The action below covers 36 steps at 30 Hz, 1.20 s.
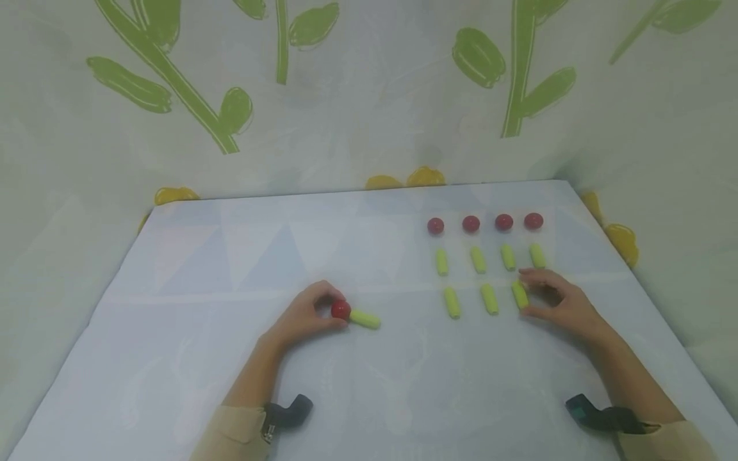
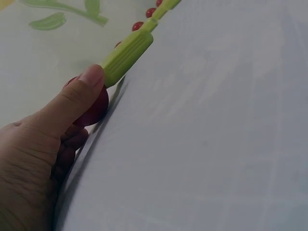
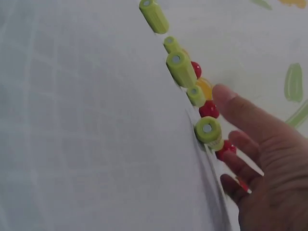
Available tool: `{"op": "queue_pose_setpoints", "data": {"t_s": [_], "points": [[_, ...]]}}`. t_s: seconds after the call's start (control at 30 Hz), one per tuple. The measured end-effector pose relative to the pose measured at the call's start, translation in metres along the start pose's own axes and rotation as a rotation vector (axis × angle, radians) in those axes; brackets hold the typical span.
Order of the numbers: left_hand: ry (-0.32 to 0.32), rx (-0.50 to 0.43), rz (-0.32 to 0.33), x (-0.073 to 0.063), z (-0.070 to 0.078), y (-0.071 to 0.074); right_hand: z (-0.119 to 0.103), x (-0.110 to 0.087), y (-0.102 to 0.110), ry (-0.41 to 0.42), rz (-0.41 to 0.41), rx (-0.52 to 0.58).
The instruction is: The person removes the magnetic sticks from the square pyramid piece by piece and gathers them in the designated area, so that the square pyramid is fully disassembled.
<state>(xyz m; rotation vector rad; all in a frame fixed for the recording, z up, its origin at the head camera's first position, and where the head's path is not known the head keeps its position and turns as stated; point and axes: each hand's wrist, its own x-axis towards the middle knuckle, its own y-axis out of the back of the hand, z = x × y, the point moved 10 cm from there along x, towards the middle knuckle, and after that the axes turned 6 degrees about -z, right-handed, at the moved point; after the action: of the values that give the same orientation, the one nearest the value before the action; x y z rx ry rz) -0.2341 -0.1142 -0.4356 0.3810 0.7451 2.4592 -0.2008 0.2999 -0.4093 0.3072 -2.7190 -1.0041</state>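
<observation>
In the head view my left hand (image 1: 305,315) pinches a glossy red ball (image 1: 341,310) between thumb and fingers, low over the table. A ribbed yellow-green rod (image 1: 366,319) meets the ball on its right side. The left wrist view shows the thumb across the red ball (image 2: 96,109), with the green rod (image 2: 129,57) rising from it. My right hand (image 1: 562,304) reaches around the nearest-row green rod (image 1: 520,296) at the right. In the right wrist view its thumb stands apart from that rod (image 3: 208,130), whose end shows a grey disc.
Two rows of green rods, including one (image 1: 452,302) and another (image 1: 442,262), lie on the right half of the white table (image 1: 230,358). Behind them is a row of several red balls (image 1: 471,223). A wall with painted leaves (image 1: 478,57) stands behind the table.
</observation>
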Motion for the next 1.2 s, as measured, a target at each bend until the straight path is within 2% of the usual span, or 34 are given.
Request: {"op": "queue_pose_setpoints", "data": {"t_s": [0.13, 0.27, 0.4, 0.63, 0.8, 0.9, 1.03, 1.2], "points": [[-0.011, -0.002, 0.0, 0.001, 0.0, -0.001, -0.02, 0.002, 0.001, 0.078, 0.029, -0.014], [-0.037, 0.002, 0.001, 0.001, 0.002, -0.001, -0.037, 0.008, -0.006, 0.102, 0.016, 0.001], [-0.071, 0.008, 0.002, -0.001, 0.006, 0.0, -0.05, 0.017, -0.019, 0.113, -0.021, 0.019], [-0.122, 0.01, -0.018, -0.002, 0.014, 0.0, -0.077, 0.033, -0.051, 0.199, -0.098, 0.039], [-0.149, 0.009, -0.019, -0.001, 0.014, 0.0, -0.101, 0.042, -0.081, 0.288, -0.187, 0.102], [-0.165, -0.005, -0.018, -0.001, 0.013, 0.0, -0.111, 0.048, -0.103, 0.274, -0.264, 0.107], [-0.177, -0.014, -0.016, -0.002, 0.015, 0.0, -0.131, 0.053, -0.13, 0.315, -0.365, 0.138], [-0.19, -0.004, -0.006, -0.003, 0.029, 0.001, -0.152, 0.057, -0.159, 0.397, -0.453, 0.153]]}}
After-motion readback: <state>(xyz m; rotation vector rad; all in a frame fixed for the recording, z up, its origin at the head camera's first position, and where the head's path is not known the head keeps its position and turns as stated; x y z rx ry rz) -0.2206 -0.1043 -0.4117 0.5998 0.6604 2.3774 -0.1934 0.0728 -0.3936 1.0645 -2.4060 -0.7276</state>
